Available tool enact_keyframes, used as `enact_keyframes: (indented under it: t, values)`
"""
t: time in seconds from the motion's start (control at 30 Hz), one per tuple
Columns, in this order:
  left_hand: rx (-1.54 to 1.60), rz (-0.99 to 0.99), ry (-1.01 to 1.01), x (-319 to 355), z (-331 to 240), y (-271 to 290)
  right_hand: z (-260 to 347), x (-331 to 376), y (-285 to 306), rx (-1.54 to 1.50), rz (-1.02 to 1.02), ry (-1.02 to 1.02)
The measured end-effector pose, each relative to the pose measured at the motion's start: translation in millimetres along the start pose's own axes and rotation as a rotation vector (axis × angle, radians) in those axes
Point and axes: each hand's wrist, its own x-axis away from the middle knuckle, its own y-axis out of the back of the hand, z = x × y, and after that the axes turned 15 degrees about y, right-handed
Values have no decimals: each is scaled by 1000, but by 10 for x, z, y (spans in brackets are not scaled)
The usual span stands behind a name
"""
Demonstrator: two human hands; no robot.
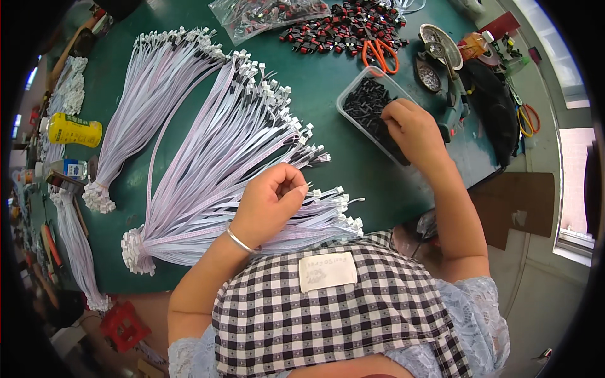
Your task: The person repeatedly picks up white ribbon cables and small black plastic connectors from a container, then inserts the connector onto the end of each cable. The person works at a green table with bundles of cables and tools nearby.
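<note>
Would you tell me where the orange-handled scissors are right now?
In the head view, the orange-handled scissors lie at the table's far right, beside the red-and-black parts pile, just beyond the clear tray the right hand reaches into.

I saw a clear plastic bag (265,16) of small red and black parts at the upper middle of the frame. A clear rectangular plastic tub (353,104) of black parts sat right of centre. At the far left lay a yellow bottle (74,130) on its side, and below it a small white and blue carton (70,169). A cream rectangular label (327,271) sat on the checked apron at lower centre.
</note>
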Motion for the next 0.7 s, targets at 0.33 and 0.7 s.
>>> enact_keyframes:
  t: [0.33,0.7]
  values:
    - [-6,2,-10,-4,7,12,72,-24,113,-117,-40,-91]
    - [8,5,1,10,-10,6,58,14,-32,3,99,89]
